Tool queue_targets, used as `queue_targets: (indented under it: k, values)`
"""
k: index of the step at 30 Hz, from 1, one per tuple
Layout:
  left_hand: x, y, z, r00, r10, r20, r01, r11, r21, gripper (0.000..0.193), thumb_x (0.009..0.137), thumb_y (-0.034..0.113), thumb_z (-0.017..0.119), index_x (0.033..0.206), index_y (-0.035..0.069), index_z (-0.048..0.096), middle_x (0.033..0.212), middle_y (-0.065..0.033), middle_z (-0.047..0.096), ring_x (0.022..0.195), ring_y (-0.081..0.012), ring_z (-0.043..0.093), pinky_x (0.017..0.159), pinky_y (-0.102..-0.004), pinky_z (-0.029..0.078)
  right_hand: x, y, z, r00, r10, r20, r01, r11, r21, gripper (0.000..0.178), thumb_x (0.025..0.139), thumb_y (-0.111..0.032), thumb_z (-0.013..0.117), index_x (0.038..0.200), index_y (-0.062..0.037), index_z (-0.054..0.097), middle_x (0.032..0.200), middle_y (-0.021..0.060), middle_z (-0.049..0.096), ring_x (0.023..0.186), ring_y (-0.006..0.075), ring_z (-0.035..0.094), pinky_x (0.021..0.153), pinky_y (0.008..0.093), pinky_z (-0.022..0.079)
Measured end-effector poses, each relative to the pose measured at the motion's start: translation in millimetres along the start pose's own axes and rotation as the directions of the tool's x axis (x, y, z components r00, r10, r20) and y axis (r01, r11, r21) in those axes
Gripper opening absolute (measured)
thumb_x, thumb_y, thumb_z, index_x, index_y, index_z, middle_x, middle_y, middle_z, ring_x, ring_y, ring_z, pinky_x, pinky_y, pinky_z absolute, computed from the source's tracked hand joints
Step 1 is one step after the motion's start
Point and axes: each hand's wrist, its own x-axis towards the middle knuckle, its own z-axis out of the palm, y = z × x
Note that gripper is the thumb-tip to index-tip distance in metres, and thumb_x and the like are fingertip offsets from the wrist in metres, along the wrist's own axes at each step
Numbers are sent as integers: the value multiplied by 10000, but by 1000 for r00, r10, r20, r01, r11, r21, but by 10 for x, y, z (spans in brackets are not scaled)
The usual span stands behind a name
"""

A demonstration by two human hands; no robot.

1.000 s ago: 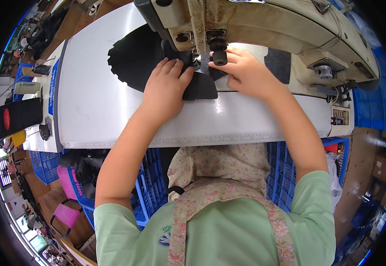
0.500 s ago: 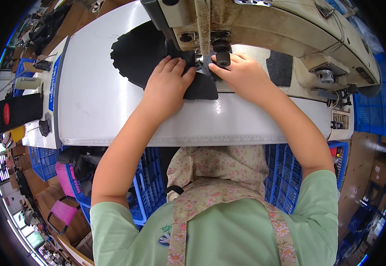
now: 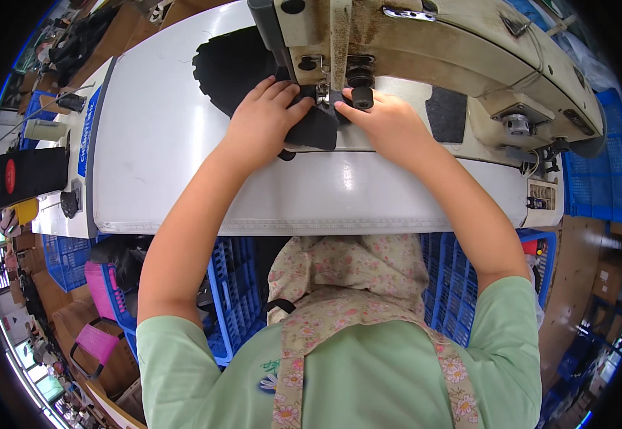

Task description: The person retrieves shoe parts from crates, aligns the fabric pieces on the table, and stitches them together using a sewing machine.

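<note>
A black fabric piece (image 3: 229, 68) with a notched, curved outer edge lies on the white sewing table, partly under the sewing machine's presser foot (image 3: 322, 93). My left hand (image 3: 262, 123) rests on it left of the foot, fingers stretched out flat and thumb toward the needle area. Below that thumb, the near flap (image 3: 314, 132) of the fabric reaches toward me. Just right of the foot is my right hand (image 3: 390, 125), its thumb and forefinger extended and slightly apart at the dark fabric edge. A black knob hides part of its fingers.
The machine's stained beige arm (image 3: 454, 43) spans above my right hand. A separate dark grey fabric piece (image 3: 446, 114) lies right of that hand. Blue plastic crates (image 3: 238, 286) stand under the table's front edge, and a pink seat (image 3: 96, 343) is at lower left.
The black fabric has turned and shifted at the foot; its notched edge sits farther right and its near flap has drawn back. A small dark tip now shows by my left wrist.
</note>
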Motion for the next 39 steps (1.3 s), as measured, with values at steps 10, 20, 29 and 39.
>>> queue_targets:
  k: [10, 20, 29, 39]
  values:
    - [85, 120, -533, 993, 110, 53, -113, 992, 59, 540, 603, 145, 746, 1130, 111, 631, 1147, -121, 606, 1138, -286, 531, 1042, -401, 372, -25, -21, -37, 1000, 30, 5, -30, 1000, 4, 404, 781, -14, 567, 1146, -167, 650, 1199, 86, 606, 993, 289, 617, 793, 358, 518]
    - [309, 682, -368, 987, -122, 106, 117, 992, 48, 210, 624, 263, 715, 718, 91, 642, 643, -91, 632, 671, -273, 624, 733, -339, 457, -98, -23, -138, 998, 6, 59, -14, 990, 140, 411, 734, -146, 622, 1145, -134, 647, 1212, 88, 597, 1215, 303, 504, 1045, 457, 354]
    - [129, 396, -572, 983, -178, 38, 178, 895, -410, 586, 604, 195, 784, 1107, 13, 544, 1092, -184, 574, 1114, -357, 521, 954, -410, 435, -149, -129, -73, 998, 60, -20, -54, 974, 222, 276, 730, -141, 605, 981, -115, 717, 1058, 64, 652, 1131, 279, 567, 1033, 480, 365]
    - [-87, 507, -271, 990, -79, 117, 103, 971, -216, 477, 557, 19, 676, 1025, 18, 584, 1152, -158, 597, 1153, -335, 528, 967, -406, 441, -144, -159, -113, 1000, -19, 2, 18, 980, 196, 298, 729, -102, 607, 1004, -128, 718, 1133, 58, 647, 1158, 271, 548, 998, 417, 410]
